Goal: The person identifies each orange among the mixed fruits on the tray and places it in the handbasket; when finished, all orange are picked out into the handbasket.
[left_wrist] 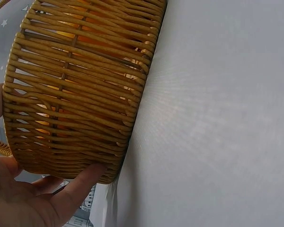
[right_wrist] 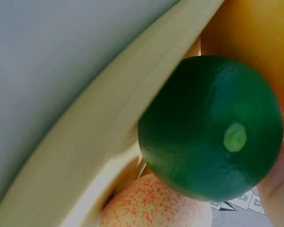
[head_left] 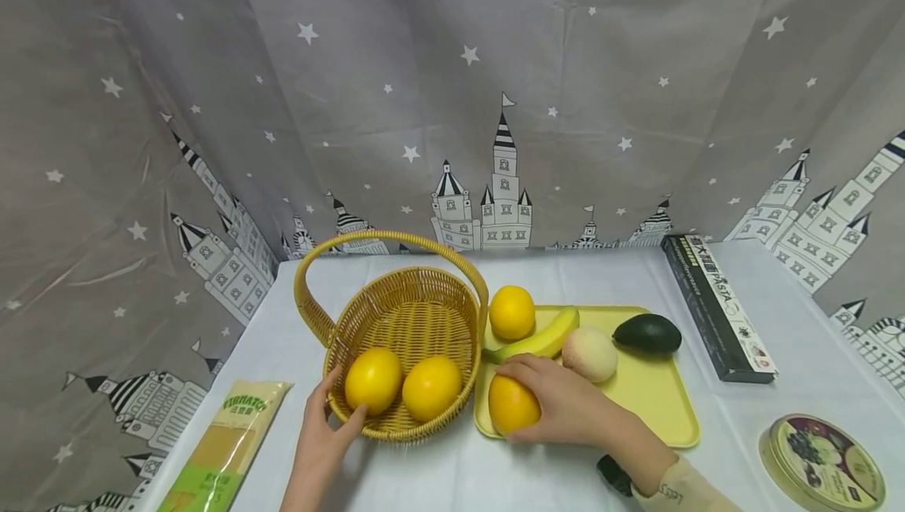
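My left hand (head_left: 325, 433) grips the near left side of a wicker basket (head_left: 408, 292), with the thumb over its rim. Two orange-yellow fruits (head_left: 432, 388) lie inside. In the left wrist view, fingers (left_wrist: 80, 189) touch the woven wall. My right hand (head_left: 566, 406) holds an orange (head_left: 512, 406) at the front left of a yellow tray (head_left: 654, 414). Beyond it are a banana (head_left: 544, 337), a peach (head_left: 590, 355), a dark green avocado (head_left: 646, 334) and another orange (head_left: 512, 312). A round green fruit (right_wrist: 213, 127) fills the right wrist view; I cannot tell whether it is the avocado.
A long black-and-white pasta box (head_left: 719, 308) lies to the tray's right. At the front right stands a round tin (head_left: 823, 461). A yellow-green food packet (head_left: 225, 449) lies left of the basket. A grey curtain (head_left: 396, 88) hangs behind the white-covered table (head_left: 438, 480).
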A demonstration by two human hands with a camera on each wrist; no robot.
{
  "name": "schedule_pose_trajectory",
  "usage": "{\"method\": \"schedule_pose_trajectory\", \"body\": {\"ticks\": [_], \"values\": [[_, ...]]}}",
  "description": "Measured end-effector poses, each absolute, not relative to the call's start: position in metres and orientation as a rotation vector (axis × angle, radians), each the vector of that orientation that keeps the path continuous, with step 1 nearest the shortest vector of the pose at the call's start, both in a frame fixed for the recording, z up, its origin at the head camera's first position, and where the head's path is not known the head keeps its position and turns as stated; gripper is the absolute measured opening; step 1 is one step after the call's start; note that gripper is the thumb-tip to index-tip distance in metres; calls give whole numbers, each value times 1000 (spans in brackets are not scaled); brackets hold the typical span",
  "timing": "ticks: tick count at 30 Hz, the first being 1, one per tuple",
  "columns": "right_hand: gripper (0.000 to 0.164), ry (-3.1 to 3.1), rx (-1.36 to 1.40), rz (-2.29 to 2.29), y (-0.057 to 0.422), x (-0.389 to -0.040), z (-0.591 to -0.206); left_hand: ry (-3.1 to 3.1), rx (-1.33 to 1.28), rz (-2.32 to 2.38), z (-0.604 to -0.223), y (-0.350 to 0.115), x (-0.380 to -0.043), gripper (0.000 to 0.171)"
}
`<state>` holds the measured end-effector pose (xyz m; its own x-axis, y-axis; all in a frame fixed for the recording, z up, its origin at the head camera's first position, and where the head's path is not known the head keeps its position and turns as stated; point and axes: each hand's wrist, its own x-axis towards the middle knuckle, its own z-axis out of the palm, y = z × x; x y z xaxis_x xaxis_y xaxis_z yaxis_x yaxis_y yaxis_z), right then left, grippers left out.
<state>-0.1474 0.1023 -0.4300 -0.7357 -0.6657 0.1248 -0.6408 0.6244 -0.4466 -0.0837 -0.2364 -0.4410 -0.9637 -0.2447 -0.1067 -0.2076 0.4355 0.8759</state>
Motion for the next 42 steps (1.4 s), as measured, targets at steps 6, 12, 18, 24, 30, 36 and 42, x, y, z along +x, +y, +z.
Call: {"method": "schedule_pose_trajectory", "body": {"ticks": [6, 12, 18, 24, 30, 36, 42], "values": [[78, 2827, -1142, -738, 103, -146, -426, -2623, 433, -1595, -442, -237, -83, 79], [77, 2826, -1139, -869, 104, -142, -406, -2615, 427, -1590, -442, -237, -83, 79], [79, 2732, -1187, -1079, 95, -140, -381, -2616, 440, -1596, -440, -237, -83, 78], [80, 2673, -1218, -1257, 66, -148, -373, -2607, 425, -1589, -441, -237, -84, 78], [78, 2588, -1148, -1468, 27, -160, -387, -2611, 422, -1578, -444, -236, -84, 77], [78, 2654, -982, -1504, -4, -173, -395, -2618, 428, -1579, -443, -235, -83, 77], [80, 2688, -846, -1492, -26, -189, -402, -2623, 417, -1568, -442, -236, -84, 77]]}}
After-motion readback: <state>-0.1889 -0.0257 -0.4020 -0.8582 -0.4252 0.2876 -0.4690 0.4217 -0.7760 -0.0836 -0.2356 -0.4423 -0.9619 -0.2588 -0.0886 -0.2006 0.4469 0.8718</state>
